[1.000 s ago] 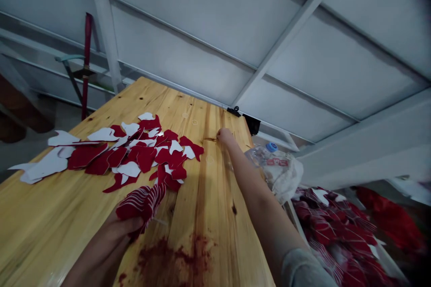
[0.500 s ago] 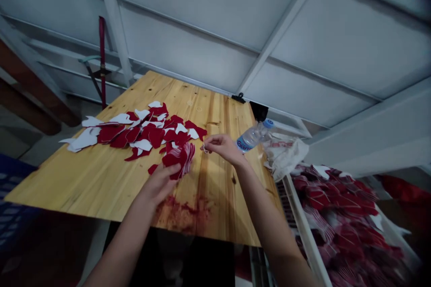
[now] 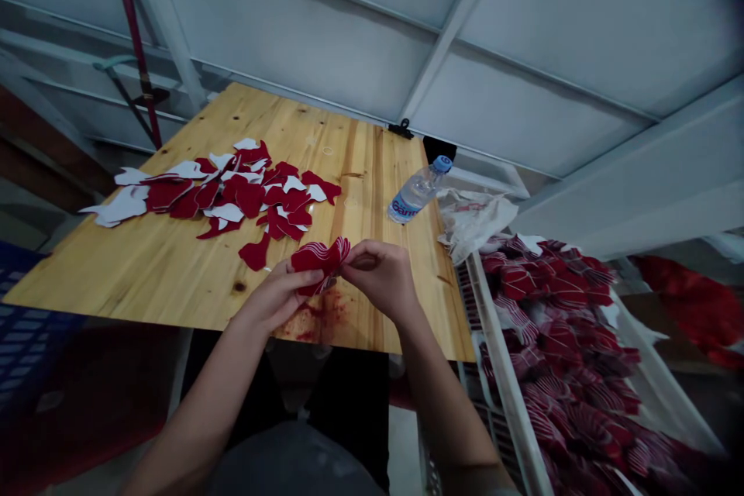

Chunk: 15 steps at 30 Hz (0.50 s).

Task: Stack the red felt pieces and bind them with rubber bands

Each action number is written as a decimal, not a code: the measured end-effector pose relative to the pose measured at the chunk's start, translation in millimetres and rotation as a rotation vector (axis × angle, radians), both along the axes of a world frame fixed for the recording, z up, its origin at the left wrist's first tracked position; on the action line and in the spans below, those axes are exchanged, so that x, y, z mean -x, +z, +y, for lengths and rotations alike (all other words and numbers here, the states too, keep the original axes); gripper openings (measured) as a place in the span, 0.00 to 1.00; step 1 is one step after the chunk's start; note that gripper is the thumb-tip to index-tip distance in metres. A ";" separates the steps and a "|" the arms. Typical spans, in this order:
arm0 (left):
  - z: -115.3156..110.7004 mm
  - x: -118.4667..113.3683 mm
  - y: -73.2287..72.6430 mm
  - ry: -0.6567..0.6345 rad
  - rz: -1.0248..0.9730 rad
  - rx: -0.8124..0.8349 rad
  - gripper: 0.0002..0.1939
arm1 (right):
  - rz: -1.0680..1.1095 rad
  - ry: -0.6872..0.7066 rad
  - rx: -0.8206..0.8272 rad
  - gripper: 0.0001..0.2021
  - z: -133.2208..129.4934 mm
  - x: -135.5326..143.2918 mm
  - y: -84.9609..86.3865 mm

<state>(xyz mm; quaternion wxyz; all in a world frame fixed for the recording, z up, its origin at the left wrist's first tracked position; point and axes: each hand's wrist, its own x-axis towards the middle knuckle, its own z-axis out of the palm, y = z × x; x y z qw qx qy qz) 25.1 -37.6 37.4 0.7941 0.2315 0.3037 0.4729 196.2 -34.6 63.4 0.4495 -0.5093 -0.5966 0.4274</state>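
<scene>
My left hand (image 3: pixel 279 296) is wrapped round a stack of red fabric pieces (image 3: pixel 314 260) with white edges, low over the front of the wooden table (image 3: pixel 372 225). Against the right end of that stack, my right hand (image 3: pixel 375 273) pinches the gathered edges between thumb and fingers. Whether a band or string is in that pinch is too small to tell. Beyond my hands, loose red and white fabric pieces (image 3: pixel 244 190) lie spread over the left and middle of the table.
A water bottle (image 3: pixel 415 190) stands near the table's right side, beside a crumpled plastic bag (image 3: pixel 473 221). At the right is a white crate (image 3: pixel 511 380) heaped with red and white bundles (image 3: pixel 573 333). A blue basket (image 3: pixel 23 325) is at the left.
My right hand has come left and down from beside the bottle to the fabric stack, where the thin white loop it held no longer shows. The view has shifted slightly.
</scene>
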 end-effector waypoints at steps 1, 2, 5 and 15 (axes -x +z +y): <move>-1.2 0.3 0.1 0.000 0.014 -0.009 0.26 | 0.017 0.008 0.010 0.06 -3.2 0.0 0.8; -2.3 1.1 -0.9 0.000 0.018 -0.010 0.26 | 0.051 0.018 0.034 0.07 -5.5 0.1 1.3; -4.0 6.3 -11.1 -0.022 -0.020 0.042 0.27 | 0.199 0.043 0.146 0.11 -6.4 -0.8 -1.1; -1.2 14.3 -39.1 0.118 -0.144 0.296 0.16 | 0.172 0.171 0.350 0.06 -1.5 -2.4 -28.1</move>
